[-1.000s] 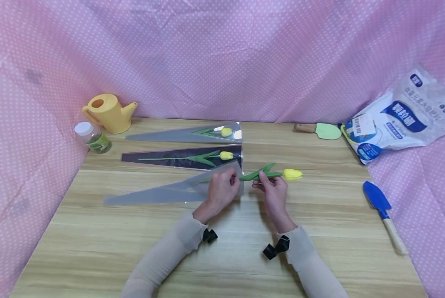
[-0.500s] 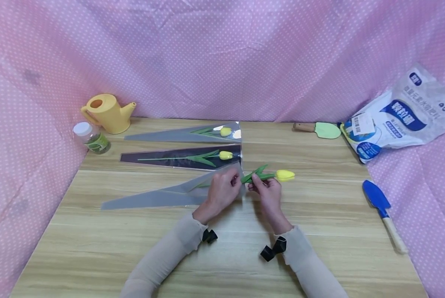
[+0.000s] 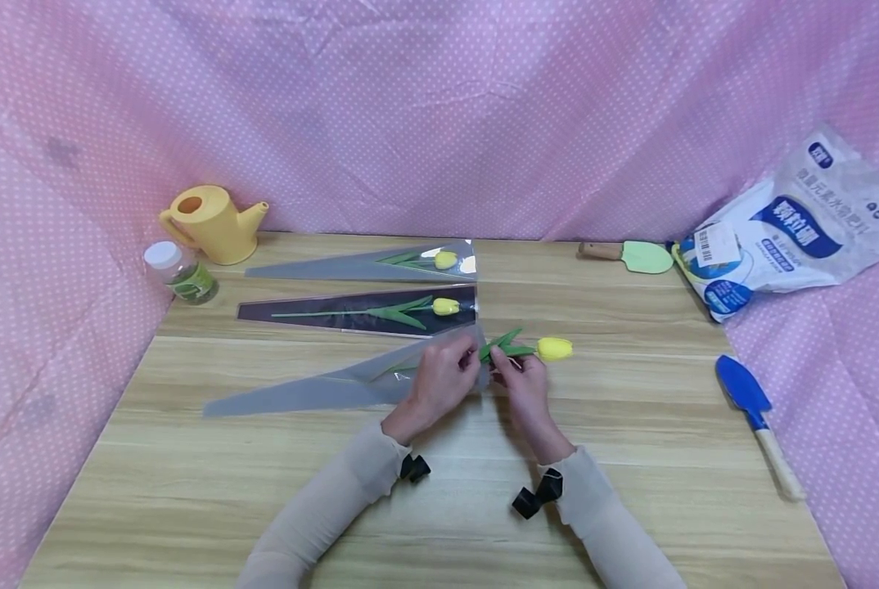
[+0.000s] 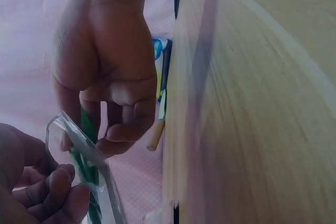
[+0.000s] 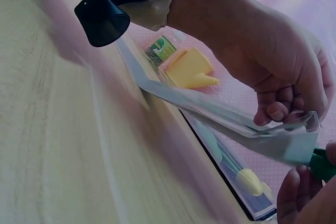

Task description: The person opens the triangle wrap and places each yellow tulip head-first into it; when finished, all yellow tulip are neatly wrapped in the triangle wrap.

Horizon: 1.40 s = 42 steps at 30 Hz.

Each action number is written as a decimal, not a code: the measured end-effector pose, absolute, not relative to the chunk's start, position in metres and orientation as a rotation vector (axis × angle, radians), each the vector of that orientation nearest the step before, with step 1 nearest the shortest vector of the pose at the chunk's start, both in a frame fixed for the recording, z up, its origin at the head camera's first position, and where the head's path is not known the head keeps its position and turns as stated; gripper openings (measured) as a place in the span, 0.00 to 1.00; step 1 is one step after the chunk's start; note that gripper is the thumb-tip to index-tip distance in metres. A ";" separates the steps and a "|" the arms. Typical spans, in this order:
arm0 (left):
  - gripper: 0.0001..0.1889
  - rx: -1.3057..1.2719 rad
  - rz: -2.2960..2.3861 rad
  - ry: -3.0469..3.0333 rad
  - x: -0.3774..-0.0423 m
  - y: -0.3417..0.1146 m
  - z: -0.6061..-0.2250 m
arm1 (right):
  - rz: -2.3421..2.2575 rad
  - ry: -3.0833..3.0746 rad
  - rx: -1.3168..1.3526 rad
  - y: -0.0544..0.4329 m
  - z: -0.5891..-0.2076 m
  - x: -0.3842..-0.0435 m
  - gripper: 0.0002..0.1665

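My left hand (image 3: 445,372) pinches the open wide end of a clear grey flower sleeve (image 3: 292,393), whose narrow end points left on the table. In my right hand (image 3: 528,393) is a yellow tulip (image 3: 554,349), gripped by its green leaves between thumb and fingers. Its stem runs inside the sleeve, while the bloom and upper leaves stick out to the right. The left wrist view has the leaves (image 4: 86,166) at the sleeve's mouth between both hands. Behind lie a dark sleeve (image 3: 299,311) and another grey sleeve (image 3: 336,265), each with a yellow tulip in it.
At the back left stand a yellow watering can (image 3: 218,225) and a white-capped jar (image 3: 183,274). A green trowel (image 3: 647,258) lies at the back right beside a white fertilizer bag (image 3: 786,233). Further forward on the right is a blue trowel (image 3: 759,425).
My right hand has moved left with the tulip, so more of its stem and leaves are inside the sleeve. The left hand stays almost in place, and the sleeve's narrow end has shifted slightly.
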<state>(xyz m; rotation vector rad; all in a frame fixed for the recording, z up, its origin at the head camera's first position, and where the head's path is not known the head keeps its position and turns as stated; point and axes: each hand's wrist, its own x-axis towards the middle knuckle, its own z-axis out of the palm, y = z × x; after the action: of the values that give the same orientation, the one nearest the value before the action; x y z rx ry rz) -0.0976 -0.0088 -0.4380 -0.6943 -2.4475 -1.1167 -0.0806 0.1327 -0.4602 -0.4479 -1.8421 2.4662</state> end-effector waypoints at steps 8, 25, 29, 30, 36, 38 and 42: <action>0.07 -0.602 -1.125 -2.445 -0.100 -0.010 -0.435 | 2.736 -1.524 -0.389 0.133 -0.461 -0.082 0.09; 0.06 -0.636 -1.086 -2.444 -0.100 -0.012 -0.436 | 2.525 -1.519 -0.522 0.135 -0.460 -0.083 0.10; 0.06 -0.666 -1.103 -2.443 -0.099 -0.012 -0.435 | 2.468 -1.604 -0.530 0.135 -0.460 -0.083 0.11; 0.05 -0.670 -1.108 -2.444 -0.099 -0.012 -0.435 | 2.459 -1.628 -0.529 0.134 -0.460 -0.083 0.10; 0.04 -0.678 -1.135 -2.434 -0.099 -0.011 -0.434 | 2.460 -1.727 -0.505 0.133 -0.460 -0.081 0.10; 0.04 -0.684 -1.135 -2.425 -0.098 -0.011 -0.433 | 2.472 -1.734 -0.493 0.133 -0.460 -0.081 0.09; 0.04 -0.690 -1.131 -2.415 -0.098 -0.011 -0.432 | 2.489 -1.745 -0.478 0.132 -0.460 -0.080 0.08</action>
<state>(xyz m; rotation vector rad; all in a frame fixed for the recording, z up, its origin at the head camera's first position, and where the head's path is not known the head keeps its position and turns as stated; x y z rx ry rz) -0.0976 -0.0112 -0.4320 -0.6904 -2.4149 -1.1309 -0.0798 0.1321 -0.4602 -0.4782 -1.7454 2.4894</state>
